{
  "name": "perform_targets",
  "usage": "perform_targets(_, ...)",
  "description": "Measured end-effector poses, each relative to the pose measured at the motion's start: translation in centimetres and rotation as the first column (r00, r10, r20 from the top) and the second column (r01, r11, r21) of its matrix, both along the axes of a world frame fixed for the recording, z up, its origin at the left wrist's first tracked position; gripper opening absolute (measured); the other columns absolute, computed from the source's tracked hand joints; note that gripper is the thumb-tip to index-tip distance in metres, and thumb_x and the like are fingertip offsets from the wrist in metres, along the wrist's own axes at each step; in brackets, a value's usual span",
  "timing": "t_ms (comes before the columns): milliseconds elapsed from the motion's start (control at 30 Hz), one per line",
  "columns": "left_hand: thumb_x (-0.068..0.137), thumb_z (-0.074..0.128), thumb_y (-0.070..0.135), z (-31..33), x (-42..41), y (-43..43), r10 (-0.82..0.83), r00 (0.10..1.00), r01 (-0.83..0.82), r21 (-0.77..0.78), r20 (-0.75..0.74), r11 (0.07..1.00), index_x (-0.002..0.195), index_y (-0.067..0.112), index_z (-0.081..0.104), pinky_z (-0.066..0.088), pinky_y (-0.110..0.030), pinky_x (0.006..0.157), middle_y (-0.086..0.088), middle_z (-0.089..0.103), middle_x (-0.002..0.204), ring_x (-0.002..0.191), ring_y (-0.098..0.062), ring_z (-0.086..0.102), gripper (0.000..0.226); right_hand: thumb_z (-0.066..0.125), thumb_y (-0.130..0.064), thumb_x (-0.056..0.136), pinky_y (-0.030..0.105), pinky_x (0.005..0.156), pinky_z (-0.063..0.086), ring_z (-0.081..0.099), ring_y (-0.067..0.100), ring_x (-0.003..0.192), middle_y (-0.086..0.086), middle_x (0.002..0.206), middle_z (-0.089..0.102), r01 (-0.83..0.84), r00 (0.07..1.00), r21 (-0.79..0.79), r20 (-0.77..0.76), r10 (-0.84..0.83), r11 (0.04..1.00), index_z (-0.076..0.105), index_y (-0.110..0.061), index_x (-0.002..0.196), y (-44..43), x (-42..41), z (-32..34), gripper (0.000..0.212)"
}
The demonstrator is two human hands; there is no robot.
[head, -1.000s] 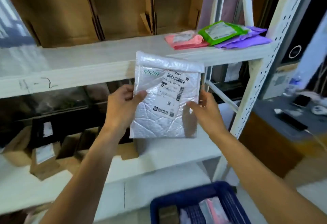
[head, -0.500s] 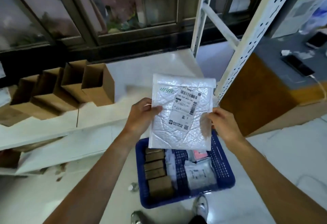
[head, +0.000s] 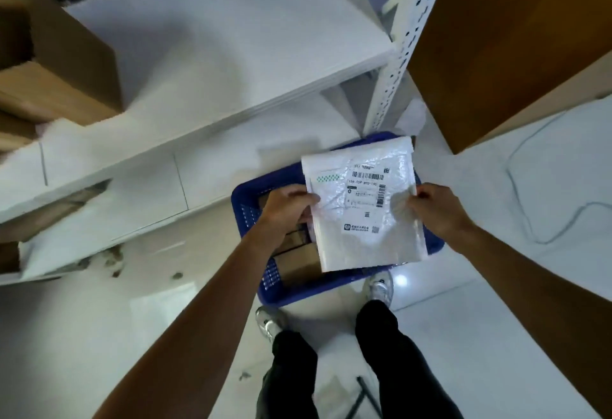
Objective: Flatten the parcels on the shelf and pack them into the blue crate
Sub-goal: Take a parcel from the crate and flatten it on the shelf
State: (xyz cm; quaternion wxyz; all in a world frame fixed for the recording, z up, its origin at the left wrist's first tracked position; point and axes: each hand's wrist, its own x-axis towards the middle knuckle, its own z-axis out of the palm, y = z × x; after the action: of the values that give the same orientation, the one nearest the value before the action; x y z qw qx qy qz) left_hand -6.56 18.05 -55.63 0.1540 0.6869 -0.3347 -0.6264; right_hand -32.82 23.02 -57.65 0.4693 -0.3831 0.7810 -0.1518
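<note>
A white bubble-mailer parcel (head: 361, 206) with a barcode label hangs flat and face up over the blue crate (head: 246, 216) on the floor. My left hand (head: 286, 208) grips its left edge, thumb on top. My right hand (head: 437, 208) pinches its right edge. The parcel covers most of the crate's inside. Brown cardboard packets (head: 298, 258) show in the crate's left part under my left hand.
A white shelf board (head: 205, 64) runs across the upper left, with open cardboard boxes (head: 63, 64) on it. A perforated white upright (head: 394, 64) stands behind the crate. A brown cabinet (head: 516, 41) is at the right. My shoes (head: 381, 288) stand just in front of the crate.
The view has tilted from the shelf down to the floor. Both hands have carried the parcel down, and it now hangs low over the crate.
</note>
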Motion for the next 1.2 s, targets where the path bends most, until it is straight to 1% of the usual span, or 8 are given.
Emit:
perform_targets(133,0.089,0.071,0.004,-4.2,-1.1,-0.7,0.015,1.000,-0.015,0.005,-0.012,1.000,0.119,0.007,0.065,0.054,-0.016,0.054,-0.008,0.071,0.107,0.085,-0.015,0.069,0.030,0.053,-0.020,0.097,0.034,0.070,0.050,0.062,0.024,0.083,0.008,0.094,0.064,-0.181,0.978,0.054,-0.093,0.186,0.982,0.062,-0.013,0.097,-0.4,-1.5,-5.7,0.013)
perform_targets(333,0.087,0.074,0.005,-14.2,-1.7,-1.2,-0.069,0.994,0.067,0.023,0.089,0.998,0.100,0.015,0.069,0.060,-0.030,0.080,-0.004,0.073,0.092,0.078,-0.015,0.071,0.017,0.042,-0.031,0.103,0.036,0.077,0.051,0.060,0.027,0.089,0.007,0.095,0.060,-0.343,0.902,0.093,-0.245,0.356,0.935,0.050,-0.019,0.094,-2.0,-3.6,-14.4,0.017)
perform_targets(500,0.087,0.076,0.018,-22.9,-2.5,-0.3,-0.395,0.895,0.408,-0.025,0.208,0.913,0.082,0.018,0.072,0.044,-0.013,0.057,0.001,0.065,0.069,0.055,-0.005,0.057,0.007,0.040,-0.027,0.104,0.035,0.072,0.042,0.062,0.036,0.091,0.015,0.103,0.067,-0.452,0.808,0.062,-0.394,0.438,0.890,0.054,-0.015,0.103,-4.5,-4.8,-22.4,0.018)
perform_targets(567,0.089,0.075,0.026,-26.4,-3.6,0.1,-0.481,0.848,0.494,-0.003,0.222,0.870,0.085,0.018,0.074,0.041,-0.020,0.058,-0.001,0.067,0.073,0.062,-0.011,0.057,0.009,0.044,-0.021,0.101,0.035,0.070,0.041,0.062,0.038,0.094,0.017,0.104,0.068,-0.493,0.774,0.021,-0.446,0.449,0.870,0.059,-0.013,0.104,-5.7,-4.9,-25.5,0.017)
perform_targets(833,0.091,0.068,0.026,-38.5,-6.9,2.8,-0.218,0.971,0.212,0.075,0.098,0.974,0.084,0.025,0.070,0.057,-0.047,0.092,-0.007,0.073,0.096,0.096,-0.029,0.069,0.008,0.052,-0.010,0.092,0.043,0.095,0.042,0.052,0.037,0.116,0.016,0.125,0.058,-0.681,0.608,0.042,-0.525,0.596,0.731,0.059,-0.013,0.131,-8.0,-4.4,-34.1,0.039)
perform_targets(1033,0.098,0.060,0.006,-45.4,-7.0,4.8,0.203,0.977,-0.171,0.326,-0.068,0.930,0.104,0.009,0.066,0.060,-0.038,0.082,-0.010,0.069,0.096,0.087,-0.025,0.069,0.009,0.056,-0.018,0.095,0.046,0.101,0.043,0.042,0.038,0.133,0.011,0.155,0.029,-0.452,0.825,0.126,-0.317,0.467,0.883,0.022,-0.013,0.154,-4.0,-5.2,-40.0,0.069)
perform_targets(1133,0.098,0.062,0.011,-48.6,-6.6,6.1,0.137,0.989,-0.105,0.379,-0.057,0.919,0.105,0.012,0.070,0.057,-0.040,0.091,-0.005,0.071,0.088,0.076,-0.017,0.069,0.011,0.055,-0.028,0.099,0.037,0.105,0.039,0.039,0.033,0.140,0.007,0.163,0.020,-0.305,0.913,0.304,-0.176,0.368,0.902,0.011,-0.020,0.158,-1.7,-5.2,-43.5,0.075)
perform_targets(1200,0.098,0.062,0.011,-50.5,-6.9,6.6,0.086,0.993,-0.048,0.395,-0.080,0.918,0.102,0.015,0.073,0.059,-0.035,0.088,-0.010,0.073,0.103,0.092,-0.024,0.071,0.012,0.055,-0.028,0.099,0.032,0.101,0.039,0.043,0.033,0.137,0.007,0.163,0.024,-0.212,0.955,0.341,-0.126,0.268,0.916,0.010,-0.021,0.159,-0.6,-5.3,-45.8,0.075)
